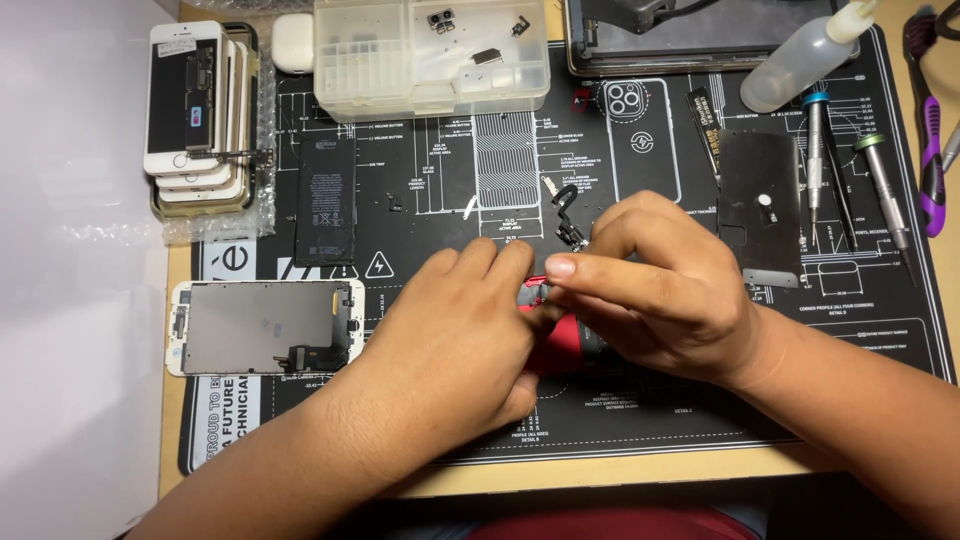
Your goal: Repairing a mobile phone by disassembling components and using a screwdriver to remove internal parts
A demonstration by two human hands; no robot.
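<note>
Both my hands meet at the middle of a black repair mat [420, 210]. My left hand [450, 330] grips a red phone body [562, 345], mostly hidden under my fingers. My right hand [650, 280] lies over the phone's right part, thumb and forefinger pinched at its top edge; what they pinch is hidden. A small black flex cable part [566, 215] lies on the mat just above my fingers.
Phone screen assembly [265, 327] lies at left, black battery [326, 200] above it, stack of phones [200, 115] at top left. Clear parts box [430, 55] at top. Black metal plate [760, 205], screwdrivers [885, 195], squeeze bottle [800, 55] at right.
</note>
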